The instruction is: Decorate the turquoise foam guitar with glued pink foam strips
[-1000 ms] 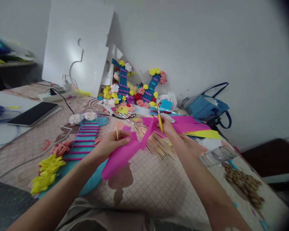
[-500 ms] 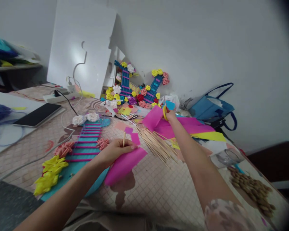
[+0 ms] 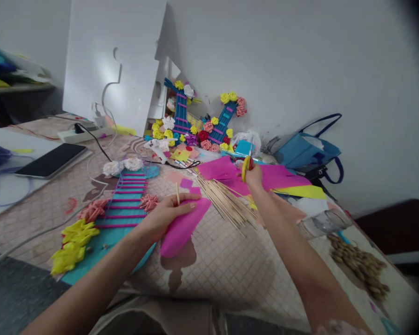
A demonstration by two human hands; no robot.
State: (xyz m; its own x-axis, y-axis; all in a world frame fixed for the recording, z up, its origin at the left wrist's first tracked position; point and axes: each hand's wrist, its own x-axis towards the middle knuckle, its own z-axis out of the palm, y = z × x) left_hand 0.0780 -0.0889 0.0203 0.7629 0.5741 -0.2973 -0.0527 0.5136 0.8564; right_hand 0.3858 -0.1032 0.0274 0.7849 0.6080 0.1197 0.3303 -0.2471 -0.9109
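Left hand [image 3: 174,210] was closed on a smooth magenta paper-like sheet [image 3: 179,235], with a thin pale wooden stick [image 3: 178,191] upright in the same grasp. Right hand [image 3: 254,177] was wrapped round yellow-handled scissors [image 3: 245,169]; from my remote head view I could not tell whether they were spread. I logged the main relation: the held sheet extended below and right of the left grip, long axis slanting from near-left to far-right, toward a loose fan of pale wooden sticks [image 3: 226,203] on the beige diamond-patterned table [image 3: 230,265]. Left was plainly the nearer hand; the scissors were well apart from that sheet, farther off and rightward, over larger magenta sheets [image 3: 282,179]. Contact there was unclear.
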